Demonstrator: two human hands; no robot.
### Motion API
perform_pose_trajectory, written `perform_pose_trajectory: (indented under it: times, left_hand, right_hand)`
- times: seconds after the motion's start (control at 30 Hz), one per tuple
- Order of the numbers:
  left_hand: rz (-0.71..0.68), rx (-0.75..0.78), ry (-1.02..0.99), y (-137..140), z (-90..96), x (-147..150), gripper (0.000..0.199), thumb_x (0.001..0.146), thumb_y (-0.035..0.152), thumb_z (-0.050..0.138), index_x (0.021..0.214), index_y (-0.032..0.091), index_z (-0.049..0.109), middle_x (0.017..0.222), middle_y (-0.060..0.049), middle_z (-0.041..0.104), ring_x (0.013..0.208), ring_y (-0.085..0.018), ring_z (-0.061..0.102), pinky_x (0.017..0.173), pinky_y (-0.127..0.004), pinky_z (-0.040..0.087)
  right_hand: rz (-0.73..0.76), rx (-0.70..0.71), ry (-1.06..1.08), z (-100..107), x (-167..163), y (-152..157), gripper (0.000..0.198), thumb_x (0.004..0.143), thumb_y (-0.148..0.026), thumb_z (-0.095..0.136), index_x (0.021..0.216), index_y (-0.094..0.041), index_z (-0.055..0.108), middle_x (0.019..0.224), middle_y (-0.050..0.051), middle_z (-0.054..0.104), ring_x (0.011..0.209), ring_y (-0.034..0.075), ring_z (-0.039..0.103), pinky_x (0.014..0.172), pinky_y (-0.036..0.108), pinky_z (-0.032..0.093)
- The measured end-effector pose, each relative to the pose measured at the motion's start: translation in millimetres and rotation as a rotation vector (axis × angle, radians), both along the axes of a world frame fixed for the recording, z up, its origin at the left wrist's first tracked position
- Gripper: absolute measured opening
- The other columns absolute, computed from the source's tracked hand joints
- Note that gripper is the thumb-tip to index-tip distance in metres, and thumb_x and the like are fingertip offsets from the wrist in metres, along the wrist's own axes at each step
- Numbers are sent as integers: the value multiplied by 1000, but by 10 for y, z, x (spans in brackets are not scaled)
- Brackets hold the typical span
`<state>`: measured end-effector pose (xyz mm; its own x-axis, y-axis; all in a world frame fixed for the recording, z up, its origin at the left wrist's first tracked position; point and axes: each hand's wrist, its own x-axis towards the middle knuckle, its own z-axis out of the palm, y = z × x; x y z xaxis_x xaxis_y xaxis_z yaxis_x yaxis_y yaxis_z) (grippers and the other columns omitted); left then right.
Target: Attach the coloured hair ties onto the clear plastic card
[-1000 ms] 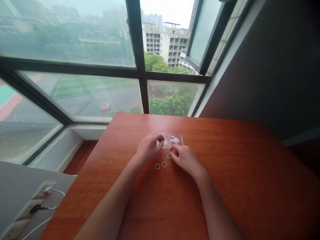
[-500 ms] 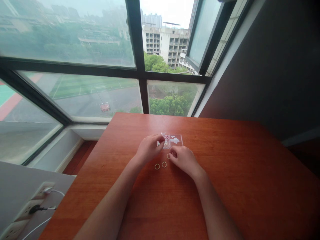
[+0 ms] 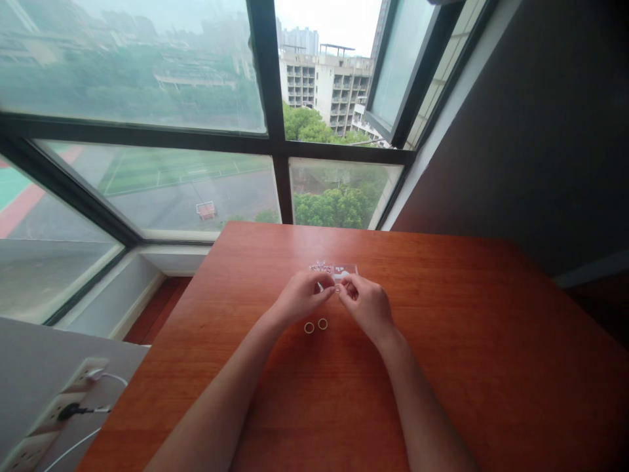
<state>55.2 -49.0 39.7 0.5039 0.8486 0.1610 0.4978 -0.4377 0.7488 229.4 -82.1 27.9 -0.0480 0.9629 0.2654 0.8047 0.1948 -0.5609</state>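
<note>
My left hand (image 3: 303, 295) and my right hand (image 3: 366, 303) meet above the middle of the table. A small pale ring (image 3: 337, 288) is pinched between thumb and finger of my right hand. The closed fingertips of my left hand grip the ring's other side. Just beyond the fingers lies a clear plastic case (image 3: 352, 269) with compartments and small items in its left part; my hands cover its near side. Closer to me, two rings lie flat side by side, a left ring (image 3: 308, 328) and a right ring (image 3: 323, 324).
The reddish-brown wooden table (image 3: 457, 328) reaches to a dark-framed window (image 3: 280, 147), whose upper right pane is swung outward. At the lower left, wall sockets (image 3: 61, 413) hold plugs with cables. A dark slanted wall (image 3: 515, 151) rises on the right.
My right hand has lifted the third ring off the table and moved it up and forward to the case. My left hand has shifted right to meet it.
</note>
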Motion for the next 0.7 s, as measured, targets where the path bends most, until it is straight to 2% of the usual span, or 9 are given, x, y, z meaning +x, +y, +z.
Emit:
perform_pose_trajectory:
  times: [0.17,0.33,0.47,0.57,0.7]
  left_hand:
    - [52,61,46,18,-31,-11,14,83,23,54,80,17,67,71,-1,66,62,-11,55,59,-20,40]
    - [184,182,150,30,-62,-46,9,81,19,56,80,20,65,84,-2,69,71,-14,60,65,-22,42]
    - [208,210,208,33,-55,-75,12,82,19,54,85,22,65,89,-2,69,76,-15,61,69,-23,43]
    - [217,219,224,47,-37,-113,12,82,20,54,85,21,65,87,-2,69,72,-14,60,65,-23,42]
    - [247,233,230,78,-22,-170,13,82,21,54,85,20,66,83,-2,68,68,-14,58,62,-23,41]
  right_hand:
    - [-5,-21,-20,12,2,-2,11,85,-29,55,85,-23,64,70,-1,66,65,14,59,65,22,38]
    - [7,-51,-41,12,5,1,11,86,-28,54,87,-23,64,71,-1,67,65,14,59,65,22,37]
    - [40,-99,-67,34,-2,-6,11,86,-27,54,88,-24,65,72,-1,67,67,14,59,66,22,36]
    - [107,-153,-78,66,-9,-29,10,86,-24,55,88,-24,65,72,-1,67,67,13,59,65,22,36]
    - [273,-243,-66,100,-27,-79,10,84,-22,57,85,-23,66,78,-1,69,70,12,60,63,21,36]
